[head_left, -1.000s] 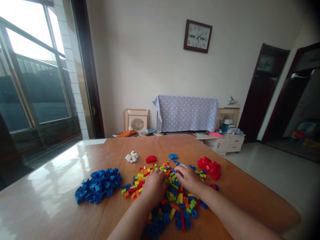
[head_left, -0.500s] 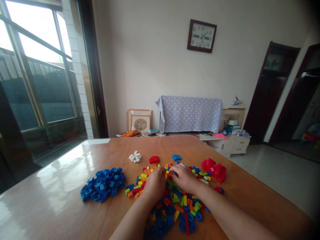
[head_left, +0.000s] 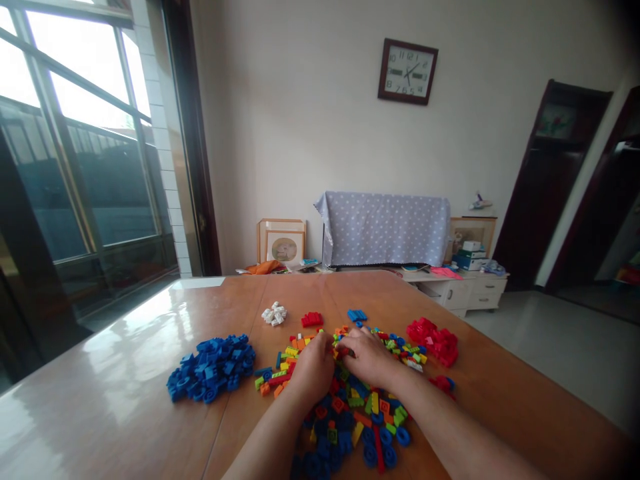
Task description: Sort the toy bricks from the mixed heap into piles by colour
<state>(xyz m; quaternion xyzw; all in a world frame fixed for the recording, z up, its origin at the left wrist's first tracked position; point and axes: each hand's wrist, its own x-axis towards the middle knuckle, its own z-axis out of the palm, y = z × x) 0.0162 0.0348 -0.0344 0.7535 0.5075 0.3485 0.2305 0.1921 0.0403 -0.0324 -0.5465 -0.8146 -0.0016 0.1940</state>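
Both hands work in a spread of mixed toy building bricks (head_left: 355, 402) in red, orange, yellow, green and blue. My left hand (head_left: 315, 368) is closed over the middle of the spread, its fingertips mostly hidden behind the hand. Close beside it, my right hand (head_left: 370, 358) has its fingers bent down among the bricks, thumb and fingertips drawn together. What either hand pinches is too small and covered to make out. Blue wheel-like round pieces (head_left: 370, 456) and a long red piece (head_left: 379, 448) lie nearer to me.
On the wooden table (head_left: 125, 400) stand sorted heaps: blue bricks (head_left: 213, 368) at left, white bricks (head_left: 275, 313) and red bricks (head_left: 312, 319) behind, a few blue bricks (head_left: 357, 315), and red pieces (head_left: 434, 341) at right. Beyond is a cloth-covered object (head_left: 385, 230) on a low cabinet.
The view has shifted slightly, so everything sits a little further right. My right hand's fingers have curled in more, closer to my left hand. The heaps look the same.
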